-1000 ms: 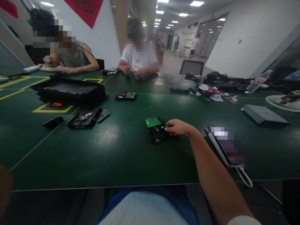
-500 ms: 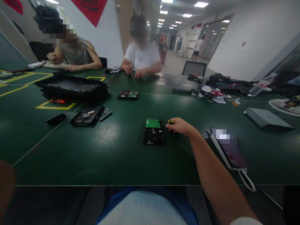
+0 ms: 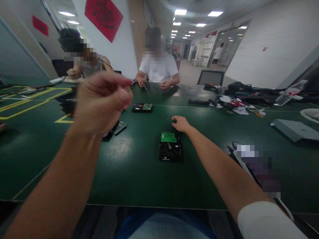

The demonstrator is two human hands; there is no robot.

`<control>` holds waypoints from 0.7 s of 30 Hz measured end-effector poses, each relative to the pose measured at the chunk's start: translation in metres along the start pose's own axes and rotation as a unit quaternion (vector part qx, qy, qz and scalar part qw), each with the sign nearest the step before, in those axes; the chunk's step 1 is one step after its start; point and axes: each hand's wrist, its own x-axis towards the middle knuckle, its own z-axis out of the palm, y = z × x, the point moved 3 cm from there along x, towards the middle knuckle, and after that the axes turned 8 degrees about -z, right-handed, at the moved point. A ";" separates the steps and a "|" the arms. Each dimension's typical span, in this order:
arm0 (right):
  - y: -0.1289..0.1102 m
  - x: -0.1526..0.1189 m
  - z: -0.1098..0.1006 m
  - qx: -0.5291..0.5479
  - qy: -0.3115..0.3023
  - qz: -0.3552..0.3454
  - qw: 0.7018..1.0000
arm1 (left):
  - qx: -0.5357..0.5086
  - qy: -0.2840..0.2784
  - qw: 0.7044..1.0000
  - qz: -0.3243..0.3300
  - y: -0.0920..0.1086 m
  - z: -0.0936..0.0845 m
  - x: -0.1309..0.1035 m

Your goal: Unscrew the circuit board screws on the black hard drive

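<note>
My left hand (image 3: pixel 99 103) is raised high over the left part of the table, slightly blurred. Its fingers are curled with thumb and forefinger pressed together; what they hold, if anything, is hidden. My right hand (image 3: pixel 181 123) is low over the table, closed round a screwdriver (image 3: pixel 174 120), of which only part of the dark and yellow handle shows. Just left of its fingertips lie a few tiny screws (image 3: pixel 168 119). Nearer to me, a hard drive (image 3: pixel 170 151) with a green circuit board (image 3: pixel 168 137) lies flat, apart from both hands.
Another hard drive (image 3: pixel 142 107) lies farther back. A loose circuit board (image 3: pixel 120 127) lies left of centre, partly behind my left arm. Black trays (image 3: pixel 66 103) stand behind my left hand. A grey metal box (image 3: pixel 295 131) and a phone (image 3: pixel 259 169) are right. Two people sit opposite.
My left hand has come up into view from the lower left. My right hand has moved from beside the hard drive to the screws beyond it. The view has tilted upward.
</note>
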 end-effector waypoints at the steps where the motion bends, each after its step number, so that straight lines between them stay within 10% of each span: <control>1: -0.002 0.007 0.002 -0.004 0.000 -0.005 1.000 | -0.007 -0.031 0.999 -0.014 -0.014 0.005 -0.002; 9: 0.002 0.036 0.011 -0.024 -0.007 -0.011 1.000 | 0.034 -0.112 0.970 -0.213 -0.158 0.021 -0.041; 21: 0.000 0.035 0.010 -0.033 0.003 0.007 0.999 | 0.079 -0.113 0.947 -0.289 -0.181 0.014 -0.050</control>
